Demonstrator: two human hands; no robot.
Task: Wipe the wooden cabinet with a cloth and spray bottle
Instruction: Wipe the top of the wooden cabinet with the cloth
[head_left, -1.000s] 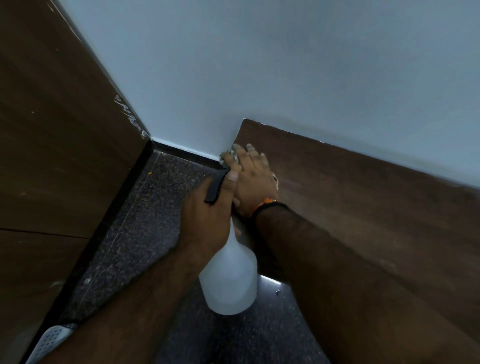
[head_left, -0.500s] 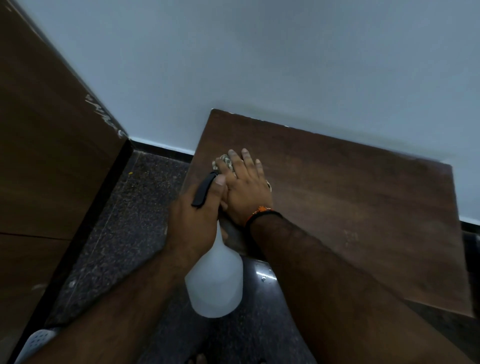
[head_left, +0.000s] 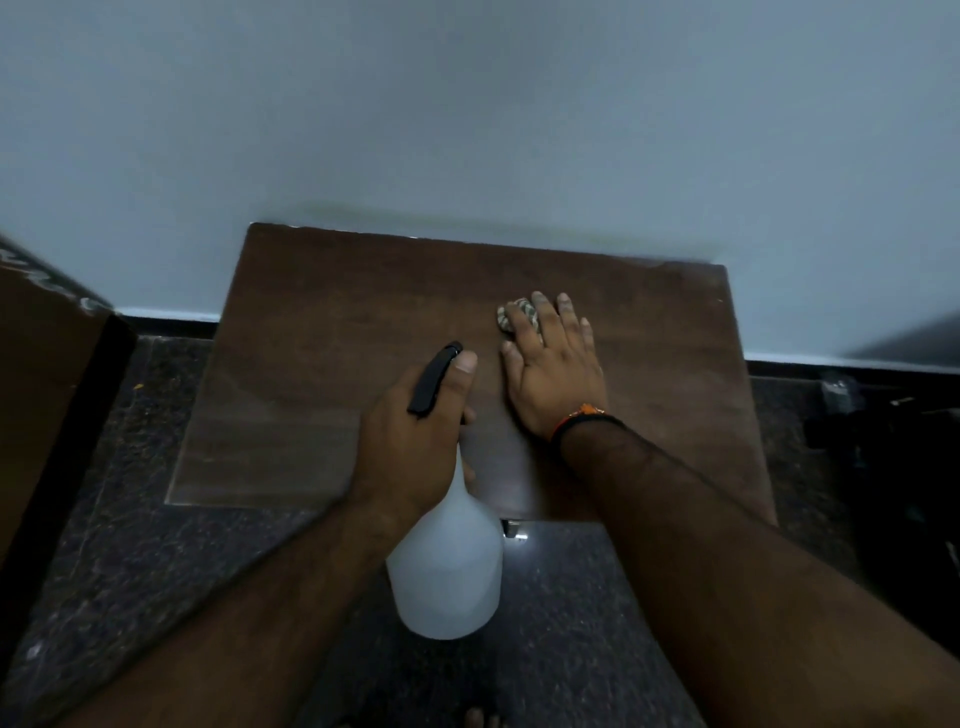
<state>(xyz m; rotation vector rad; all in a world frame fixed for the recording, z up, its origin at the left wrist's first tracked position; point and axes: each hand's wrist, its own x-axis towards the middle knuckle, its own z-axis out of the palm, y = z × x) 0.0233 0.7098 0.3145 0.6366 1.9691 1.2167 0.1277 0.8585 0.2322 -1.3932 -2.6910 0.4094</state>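
Observation:
The dark wooden cabinet top fills the middle of the head view, against a pale wall. My right hand lies flat on it, right of centre, pressing a crumpled light cloth that shows only past my fingertips. My left hand grips the neck of a white spray bottle with a black trigger head, held over the cabinet's front edge. The bottle's body hangs down toward the floor.
Dark speckled stone floor surrounds the cabinet. A tall brown wooden panel stands at the left. Dark objects sit on the floor at the right. A pale wall with a black skirting runs behind.
My right hand slid the cloth from the cabinet's back left corner toward the right along the top. My view swung right, so the whole top shows. The left hand kept hold of the bottle.

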